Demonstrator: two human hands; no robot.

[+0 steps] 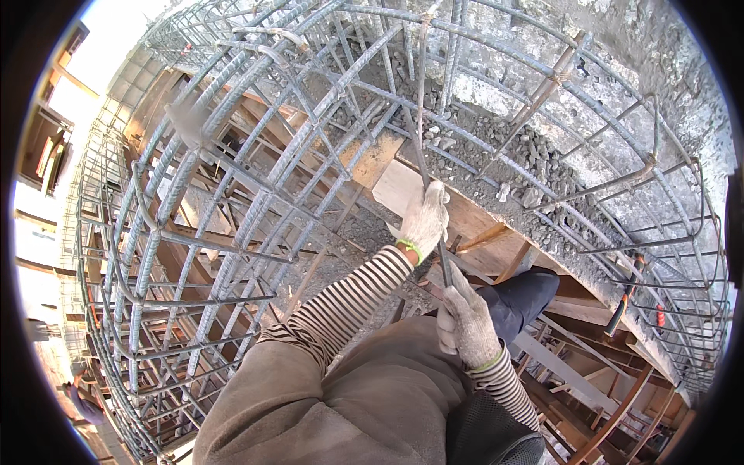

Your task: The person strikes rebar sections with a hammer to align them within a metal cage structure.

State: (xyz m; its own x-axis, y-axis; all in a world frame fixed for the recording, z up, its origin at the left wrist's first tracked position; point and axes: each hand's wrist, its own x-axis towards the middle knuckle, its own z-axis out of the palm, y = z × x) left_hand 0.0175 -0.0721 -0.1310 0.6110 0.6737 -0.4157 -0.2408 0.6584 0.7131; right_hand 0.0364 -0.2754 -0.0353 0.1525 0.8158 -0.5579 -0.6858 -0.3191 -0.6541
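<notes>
My left hand (422, 221), in a pale knit glove with a green cuff, is closed around a long dark metal bar (444, 262). The bar slants up and away toward the rebar crossing above the gravel. My right hand (466, 316), gloved the same way, is at the bar's near end, its fingers curled against it. Where the far tip of the bar meets the rebar is hard to make out. Just beyond my left hand lies a pale wooden board (395, 186). Ribbed steel rebar (260, 178) forms a cage to my left.
More rebar (589, 85) curves in front of a rough concrete wall (511, 46). Loose gravel (535, 155) lies under it. A tool with an orange and black handle (622, 298) leans at the right. Timbers (573, 372) cross a lower level. Another person (84, 403) is at far left.
</notes>
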